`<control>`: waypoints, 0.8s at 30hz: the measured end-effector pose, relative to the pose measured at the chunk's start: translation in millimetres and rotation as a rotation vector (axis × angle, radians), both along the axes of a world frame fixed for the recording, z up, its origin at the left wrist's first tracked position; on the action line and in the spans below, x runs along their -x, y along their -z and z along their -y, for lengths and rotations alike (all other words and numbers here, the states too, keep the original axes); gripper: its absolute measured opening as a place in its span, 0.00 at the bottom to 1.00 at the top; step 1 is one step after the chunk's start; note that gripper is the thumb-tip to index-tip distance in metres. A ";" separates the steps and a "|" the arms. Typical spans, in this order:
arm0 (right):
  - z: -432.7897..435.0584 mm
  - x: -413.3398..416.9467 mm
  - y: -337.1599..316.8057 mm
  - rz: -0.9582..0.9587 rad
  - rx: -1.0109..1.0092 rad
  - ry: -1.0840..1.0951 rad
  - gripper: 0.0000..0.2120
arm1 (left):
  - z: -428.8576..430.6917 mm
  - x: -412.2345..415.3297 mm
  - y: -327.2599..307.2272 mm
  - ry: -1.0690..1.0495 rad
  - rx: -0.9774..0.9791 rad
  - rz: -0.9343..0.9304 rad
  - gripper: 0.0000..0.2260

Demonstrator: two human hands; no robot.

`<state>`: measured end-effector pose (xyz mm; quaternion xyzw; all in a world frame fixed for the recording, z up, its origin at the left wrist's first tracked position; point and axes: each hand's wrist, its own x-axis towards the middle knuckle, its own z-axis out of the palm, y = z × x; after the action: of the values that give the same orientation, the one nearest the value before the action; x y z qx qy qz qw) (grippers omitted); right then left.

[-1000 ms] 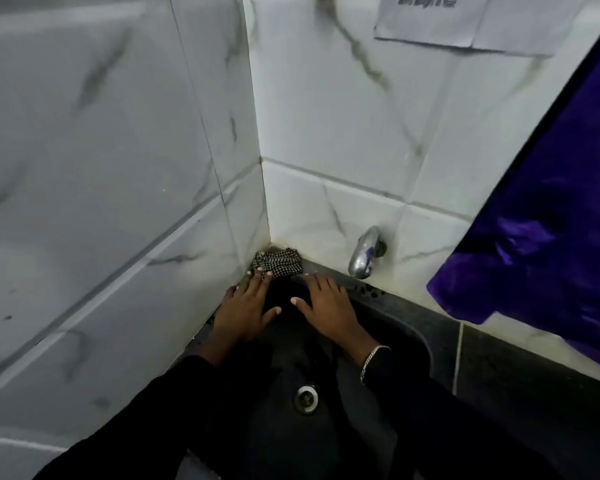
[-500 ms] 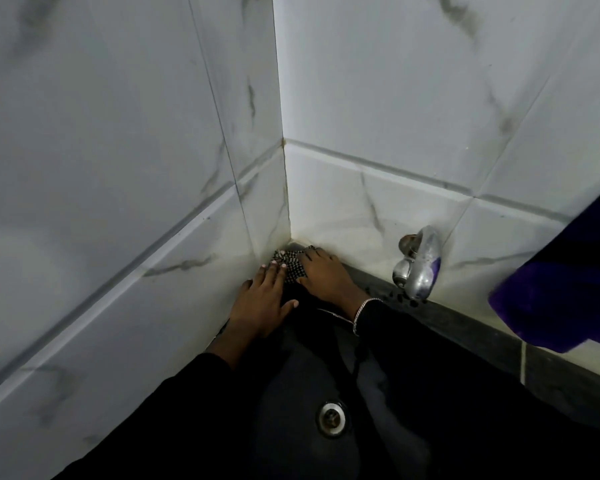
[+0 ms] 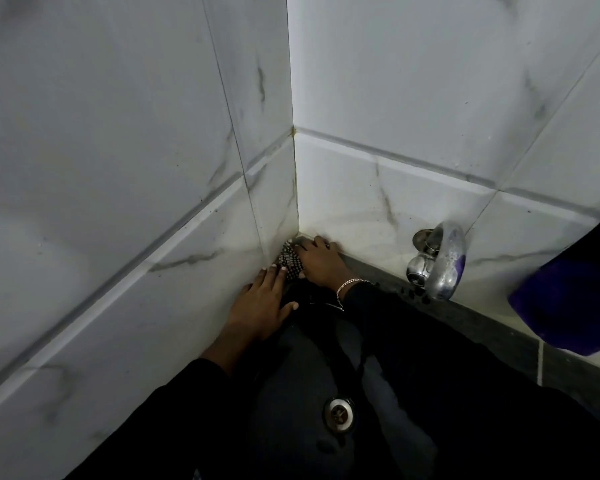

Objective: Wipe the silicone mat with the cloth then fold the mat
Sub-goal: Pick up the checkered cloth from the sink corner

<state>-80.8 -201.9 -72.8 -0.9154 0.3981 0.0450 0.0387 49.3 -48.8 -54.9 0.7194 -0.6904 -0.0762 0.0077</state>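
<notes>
Right hand now in corner, grip around checked cloth; left hand flat.

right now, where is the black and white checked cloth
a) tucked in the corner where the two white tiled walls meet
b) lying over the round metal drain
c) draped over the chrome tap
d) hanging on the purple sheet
a: the black and white checked cloth sits in the corner of the white tiled walls, with the right hand lying over it.
</notes>
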 end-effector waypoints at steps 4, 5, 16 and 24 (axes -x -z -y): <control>-6.4 1.6 -4.0 0.008 0.060 -0.018 0.29 | -5.8 -1.1 -4.7 -0.005 0.007 -0.003 0.36; -8.8 2.8 -7.1 0.016 0.075 -0.026 0.26 | -7.8 -1.3 -6.5 -0.005 0.011 -0.007 0.36; -58.7 46.9 -25.2 0.192 -0.069 0.079 0.17 | -36.6 10.1 -26.8 -0.019 0.063 -0.075 0.35; -129.9 121.8 -50.6 0.625 -0.267 0.161 0.22 | -74.9 57.0 -48.2 0.037 0.088 -0.164 0.35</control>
<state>-202.5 -72.0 -22.1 -0.8375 0.4285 -0.1890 0.2814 -7.7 26.1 -6.7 0.6968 -0.7033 -0.1046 0.0943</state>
